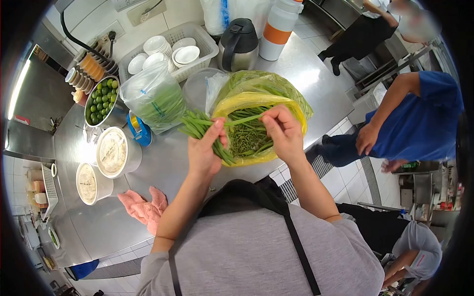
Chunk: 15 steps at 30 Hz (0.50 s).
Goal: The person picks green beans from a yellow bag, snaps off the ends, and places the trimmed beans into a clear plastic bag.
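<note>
My left hand is closed around a bunch of green beans, their ends sticking out to the left and below. One long green bean stretches from this bunch across to my right hand, which pinches its tip between thumb and fingers. Both hands are over the mouth of a yellow plastic bag. Inside it lie more green beans and a heap of small, thin green bits. To the left stands a clear plastic bag filled with more green beans.
On the steel table are a bowl of limes, two white tubs, a pink cloth and a blue tape dispenser. Behind stand a basket of white bowls and a thermos jug. A person in blue is at right.
</note>
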### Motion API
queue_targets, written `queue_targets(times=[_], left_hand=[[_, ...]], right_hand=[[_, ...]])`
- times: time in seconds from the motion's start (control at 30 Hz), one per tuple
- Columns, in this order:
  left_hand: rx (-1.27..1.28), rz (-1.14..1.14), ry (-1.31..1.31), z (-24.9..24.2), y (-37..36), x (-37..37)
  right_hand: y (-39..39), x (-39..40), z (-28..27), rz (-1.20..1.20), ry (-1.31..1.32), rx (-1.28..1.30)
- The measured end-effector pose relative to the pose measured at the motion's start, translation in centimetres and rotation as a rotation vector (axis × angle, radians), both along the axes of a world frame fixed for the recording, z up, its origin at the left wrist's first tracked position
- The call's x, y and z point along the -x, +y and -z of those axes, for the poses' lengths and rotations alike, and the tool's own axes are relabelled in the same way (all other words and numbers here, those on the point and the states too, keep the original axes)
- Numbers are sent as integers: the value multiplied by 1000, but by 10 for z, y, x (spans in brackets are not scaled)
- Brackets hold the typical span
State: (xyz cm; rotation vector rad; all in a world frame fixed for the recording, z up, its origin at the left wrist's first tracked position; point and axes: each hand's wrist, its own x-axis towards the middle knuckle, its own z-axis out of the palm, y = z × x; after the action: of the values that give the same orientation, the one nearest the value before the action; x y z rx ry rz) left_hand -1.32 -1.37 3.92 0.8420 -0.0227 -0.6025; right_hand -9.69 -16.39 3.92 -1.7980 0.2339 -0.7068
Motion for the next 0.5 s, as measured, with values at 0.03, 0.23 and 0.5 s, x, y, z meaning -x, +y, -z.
queue_targets(times=[0.03, 0.23, 0.5], left_hand=[[0, 1, 4, -2, -1, 6], [143, -214, 46, 16, 31, -29], [-4, -174, 97, 12, 30, -29]], right_hand=[[1, -1, -2, 8, -41, -260], [-35, 0, -14, 89, -452, -787], [-28, -16, 43, 245, 620, 943]])
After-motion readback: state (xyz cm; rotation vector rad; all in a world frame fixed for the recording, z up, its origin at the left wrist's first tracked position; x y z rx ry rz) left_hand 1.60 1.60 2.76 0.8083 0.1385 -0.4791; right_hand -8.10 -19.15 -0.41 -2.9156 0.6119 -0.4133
